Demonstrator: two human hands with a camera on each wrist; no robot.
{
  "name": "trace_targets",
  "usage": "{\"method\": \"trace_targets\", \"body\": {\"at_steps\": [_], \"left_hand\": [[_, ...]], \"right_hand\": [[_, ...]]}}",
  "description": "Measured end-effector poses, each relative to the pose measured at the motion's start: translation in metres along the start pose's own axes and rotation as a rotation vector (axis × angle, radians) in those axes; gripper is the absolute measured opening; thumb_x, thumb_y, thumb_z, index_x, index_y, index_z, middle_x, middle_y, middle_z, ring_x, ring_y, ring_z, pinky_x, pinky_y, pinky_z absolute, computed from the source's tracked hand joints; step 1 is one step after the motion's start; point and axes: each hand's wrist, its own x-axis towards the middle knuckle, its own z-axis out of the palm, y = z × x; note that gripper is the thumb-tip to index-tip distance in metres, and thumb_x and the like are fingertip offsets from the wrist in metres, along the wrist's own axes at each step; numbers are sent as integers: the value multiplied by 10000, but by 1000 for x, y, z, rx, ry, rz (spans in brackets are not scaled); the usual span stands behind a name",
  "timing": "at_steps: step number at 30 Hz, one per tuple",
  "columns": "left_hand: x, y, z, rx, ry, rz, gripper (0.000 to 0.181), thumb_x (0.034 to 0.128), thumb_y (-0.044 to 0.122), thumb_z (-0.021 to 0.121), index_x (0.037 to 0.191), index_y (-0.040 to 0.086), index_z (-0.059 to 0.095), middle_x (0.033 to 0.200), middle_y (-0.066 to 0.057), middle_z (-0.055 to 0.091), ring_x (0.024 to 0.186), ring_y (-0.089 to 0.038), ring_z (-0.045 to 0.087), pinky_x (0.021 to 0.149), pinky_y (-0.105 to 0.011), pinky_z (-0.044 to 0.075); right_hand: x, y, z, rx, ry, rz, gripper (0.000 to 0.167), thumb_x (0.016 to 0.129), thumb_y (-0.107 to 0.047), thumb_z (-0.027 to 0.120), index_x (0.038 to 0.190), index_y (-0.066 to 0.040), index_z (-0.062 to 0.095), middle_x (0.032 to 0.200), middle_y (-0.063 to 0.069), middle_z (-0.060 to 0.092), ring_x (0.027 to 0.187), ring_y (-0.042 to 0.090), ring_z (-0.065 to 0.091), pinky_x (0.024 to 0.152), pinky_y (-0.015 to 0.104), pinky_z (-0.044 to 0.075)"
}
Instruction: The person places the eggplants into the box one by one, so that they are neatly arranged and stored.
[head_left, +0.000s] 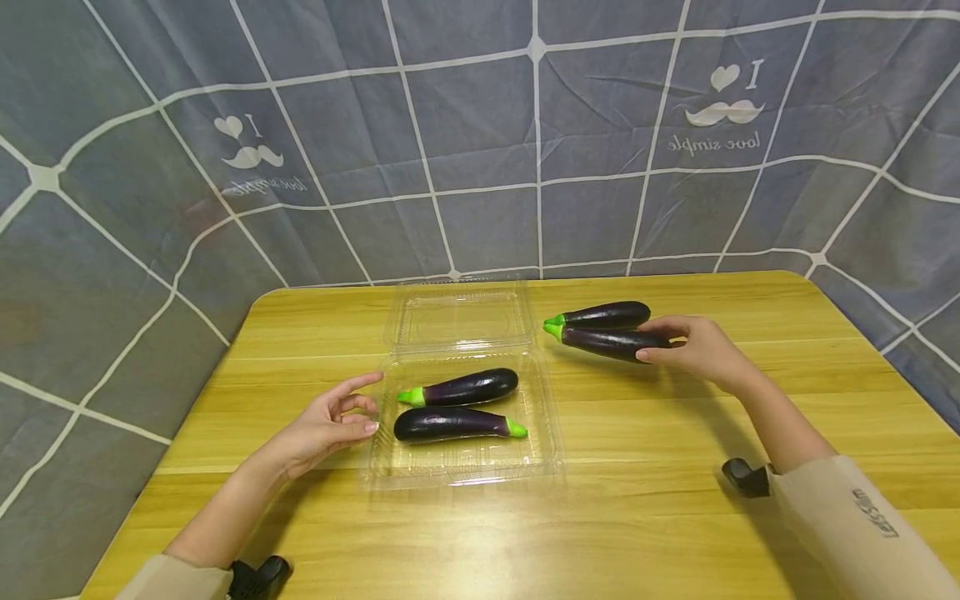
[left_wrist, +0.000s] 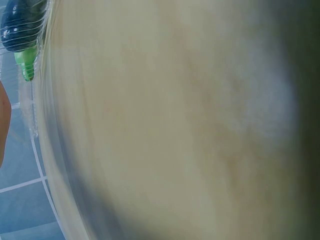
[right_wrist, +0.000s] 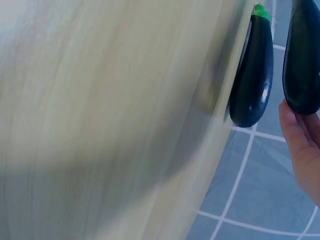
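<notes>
My right hand [head_left: 693,350] pinches the rounded end of a dark purple eggplant [head_left: 603,342], its green stem pointing left. In the right wrist view this held eggplant [right_wrist: 303,65] appears apart from a second eggplant [right_wrist: 254,75], which lies on the table just behind it. Two more eggplants, a rear one [head_left: 476,387] and a front one [head_left: 450,424], lie side by side in a clear plastic clamshell box [head_left: 465,475], stems facing opposite ways. Beside the box's left edge is my left hand [head_left: 330,425], fingers loosely bent and holding nothing; whether it touches the box I cannot tell.
The box's clear lid [head_left: 463,321] is folded back flat toward the rear of the wooden table [head_left: 637,517]. A grey curtain with white lines [head_left: 487,125] hangs behind the table and along its sides. Black wrist devices [head_left: 746,477] sit at both sleeves.
</notes>
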Motion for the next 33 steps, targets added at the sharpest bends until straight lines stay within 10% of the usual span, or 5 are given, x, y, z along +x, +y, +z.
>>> {"method": "trace_targets", "body": {"at_steps": [11,33], "left_hand": [[0,0,0,-7,-8,6,709,864,-67,588,1456,28,209,1053,-43,501,822,-72,589,783,-237,526],[0,0,1,-13,-2,-2,708,863,-69,588,1456,36,215,1055,-42,502,812,-69,587,784,-239,526]], "right_hand": [[-8,-11,-2,78,-5,-24,486,804,-242,747,1179,28,596,1140,220,582,984,297,592,743,196,513],[-10,-33,8,102,-62,-72,479,789,-233,759,1175,6,606,1175,210,553,990,302,602,756,228,521]]}}
